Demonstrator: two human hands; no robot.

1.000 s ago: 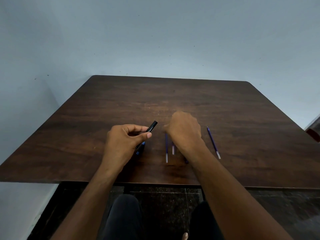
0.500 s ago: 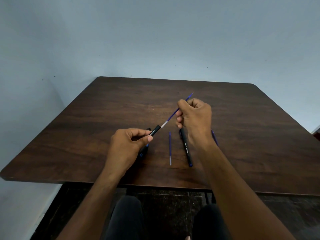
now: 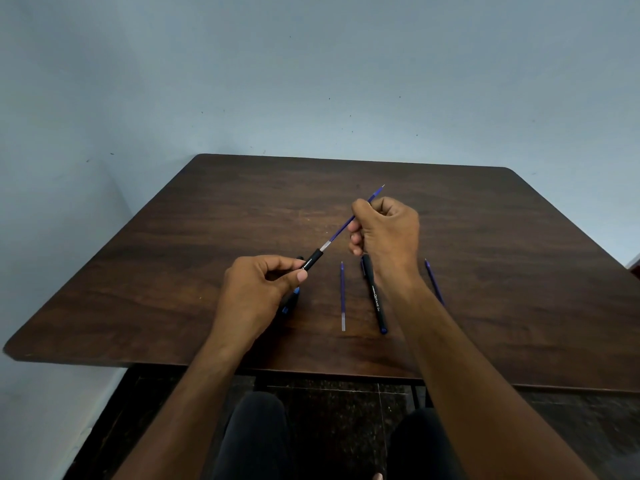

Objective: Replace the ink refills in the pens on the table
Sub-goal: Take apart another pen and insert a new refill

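Note:
My left hand point(image 3: 258, 292) grips a black pen barrel point(image 3: 312, 259) above the dark wooden table point(image 3: 173, 278). My right hand point(image 3: 388, 230) pinches a blue ink refill point(image 3: 341, 230) whose clear end meets the barrel's open mouth; its tip points up and to the far right. On the table lie a loose blue refill point(image 3: 343, 296), a whole black pen point(image 3: 375, 296) and another blue refill point(image 3: 433, 280) partly hidden by my right forearm. A black and blue pen part point(image 3: 289, 303) lies under my left hand, mostly covered.
The table stands against a pale blue wall point(image 3: 311, 81), its near edge just above my knees point(image 3: 256, 438). Dark tiled floor point(image 3: 339, 410) shows below. The table's left corner point(image 3: 14, 351) is rounded.
My right hand left the table with a refill and brought it to the barrel in my left hand. In the last half second both hands have barely moved.

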